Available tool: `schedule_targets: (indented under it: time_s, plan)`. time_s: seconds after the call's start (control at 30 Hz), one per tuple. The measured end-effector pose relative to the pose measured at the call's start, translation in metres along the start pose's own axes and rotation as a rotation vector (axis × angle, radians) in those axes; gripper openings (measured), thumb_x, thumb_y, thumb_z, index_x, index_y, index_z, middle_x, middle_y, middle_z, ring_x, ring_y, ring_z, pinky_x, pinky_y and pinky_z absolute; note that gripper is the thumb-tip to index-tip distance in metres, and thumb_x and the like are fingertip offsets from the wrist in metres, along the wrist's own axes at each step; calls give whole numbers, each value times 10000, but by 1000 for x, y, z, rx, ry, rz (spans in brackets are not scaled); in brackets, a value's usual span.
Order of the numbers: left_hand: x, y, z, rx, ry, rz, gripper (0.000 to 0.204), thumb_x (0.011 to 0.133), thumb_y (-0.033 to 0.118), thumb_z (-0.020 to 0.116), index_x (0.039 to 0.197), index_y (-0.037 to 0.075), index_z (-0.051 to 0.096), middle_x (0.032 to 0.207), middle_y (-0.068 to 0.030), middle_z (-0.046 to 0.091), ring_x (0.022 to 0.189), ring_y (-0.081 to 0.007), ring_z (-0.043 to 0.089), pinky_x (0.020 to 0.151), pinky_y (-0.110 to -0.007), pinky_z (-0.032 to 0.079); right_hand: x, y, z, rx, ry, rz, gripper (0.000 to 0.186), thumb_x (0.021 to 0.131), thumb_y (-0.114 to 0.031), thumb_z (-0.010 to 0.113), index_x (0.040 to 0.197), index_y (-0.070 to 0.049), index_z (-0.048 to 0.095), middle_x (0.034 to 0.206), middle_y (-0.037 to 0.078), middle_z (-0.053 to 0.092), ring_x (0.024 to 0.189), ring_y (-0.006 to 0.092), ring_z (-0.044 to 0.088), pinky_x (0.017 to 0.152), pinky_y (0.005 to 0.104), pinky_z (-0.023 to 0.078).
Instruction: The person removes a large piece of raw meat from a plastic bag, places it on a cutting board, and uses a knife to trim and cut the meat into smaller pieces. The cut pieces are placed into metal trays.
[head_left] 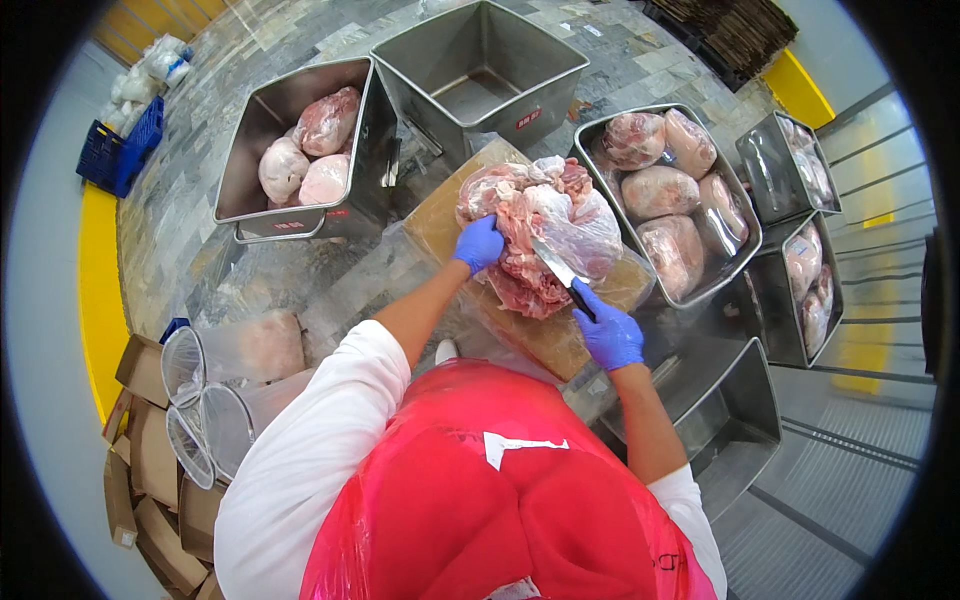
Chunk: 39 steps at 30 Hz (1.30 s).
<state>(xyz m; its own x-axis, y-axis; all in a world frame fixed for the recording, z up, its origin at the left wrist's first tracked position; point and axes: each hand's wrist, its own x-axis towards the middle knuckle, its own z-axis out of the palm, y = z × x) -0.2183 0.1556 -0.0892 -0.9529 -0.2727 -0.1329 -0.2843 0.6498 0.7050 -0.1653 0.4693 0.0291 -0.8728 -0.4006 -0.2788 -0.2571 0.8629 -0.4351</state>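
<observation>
A large piece of raw meat [590,235], pink with pale fat and skin, lies spread on a tan cutting board [440,215]. My left hand [480,243], in a blue glove, is closed on the near left edge of the meat. In my blue-gloved right hand [610,335] is a knife [556,266] with a black handle. Its blade points up and left and lies against the middle of the meat. The fingertips of my left hand are partly hidden by the flesh.
Beyond the board, a metal bin [480,95] stands between a left bin [230,160] and a right bin [740,240], both holding wrapped meat. A lower metal bin [755,410] is near my right arm. Clear tubs [235,425] and cardboard boxes [155,455] sit left.
</observation>
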Motion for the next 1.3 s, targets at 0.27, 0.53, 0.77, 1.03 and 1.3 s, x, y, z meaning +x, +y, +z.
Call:
schedule_targets:
  time_s: [0.27, 0.53, 0.77, 1.03, 1.3]
  plan:
    - [-17, -25, 12, -1008, -328, -206, 196, 982, 186, 587, 1071, 62, 710, 825, 1, 645, 653, -96, 576, 545, -256, 490, -56, -8, -46, -117, -50, 180, 638, 942, -308, 654, 1530, -433, 439, 1033, 229, 704, 963, 441, 689, 855, 539, 539]
    - [-41, -29, -21, -612, -431, -106, 376, 872, 361, 795, 981, 8, 726, 845, -54, 682, 743, -149, 627, 683, -318, 513, -82, -8, -81, -303, 15, 212, 622, 953, -297, 674, 1524, -424, 464, 976, 216, 702, 929, 430, 693, 825, 527, 541]
    - [-50, -33, 7, -503, -123, -80, 353, 778, 242, 749, 1003, -23, 689, 936, -216, 721, 855, -315, 703, 799, -415, 546, -85, -49, -84, -312, -55, 143, 535, 952, -362, 677, 1468, -409, 546, 962, 187, 705, 905, 404, 696, 799, 513, 541]
    - [-46, -35, -25, -416, 249, -97, 500, 800, 320, 797, 1206, 67, 652, 1170, -214, 703, 1150, -372, 644, 964, -454, 515, -90, -72, -104, -491, -12, 84, 472, 946, -384, 671, 1413, -407, 602, 914, 156, 699, 841, 375, 706, 728, 496, 553]
    - [52, -10, -33, -67, 143, 70, 771, 798, 639, 711, 1419, 196, 605, 1400, -267, 590, 1269, -414, 596, 1084, -476, 474, -37, -99, -128, -835, -95, -123, 423, 975, -358, 618, 1397, -370, 602, 888, 151, 704, 757, 362, 715, 655, 505, 565]
